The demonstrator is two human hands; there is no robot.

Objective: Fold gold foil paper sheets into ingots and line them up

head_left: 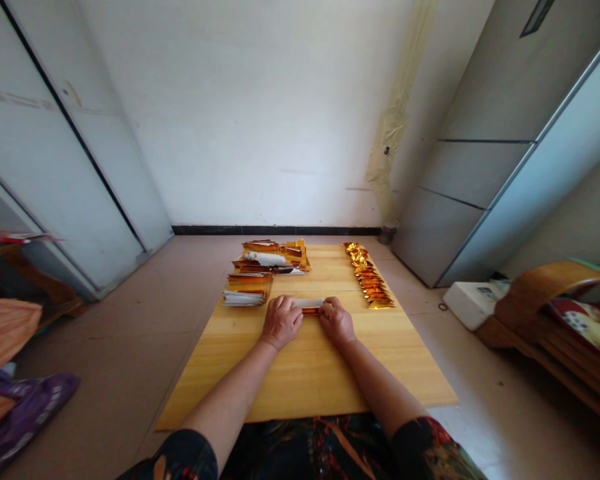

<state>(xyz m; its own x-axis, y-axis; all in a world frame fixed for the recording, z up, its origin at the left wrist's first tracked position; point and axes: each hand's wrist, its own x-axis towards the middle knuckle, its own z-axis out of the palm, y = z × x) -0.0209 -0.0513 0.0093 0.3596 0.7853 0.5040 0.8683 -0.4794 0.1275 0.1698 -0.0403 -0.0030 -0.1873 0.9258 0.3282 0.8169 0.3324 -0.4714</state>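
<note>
A strip of orange-gold foil wrapper with a whitish side (309, 307) lies across the middle of the wooden board, stretched between my two hands. My left hand (283, 321) has its fingers curled over the strip's left end. At the right end, my right hand (337, 320) grips it with bent fingers. Just beyond my left hand lies a stack of flat gold foil wrappers (250, 283), with more loose wrappers (280, 257) behind it. Along the board's right side runs a row of folded gold foil pieces (373, 280). My fingertips are partly hidden.
The wooden board (300, 373) is low, in front of my lap. A white wall (260, 120) stands behind it, and a grey refrigerator (480, 153) at the right. A wooden armchair (540, 340) and white box (473, 300) stand right; cloth and a purple bag (35, 407) left.
</note>
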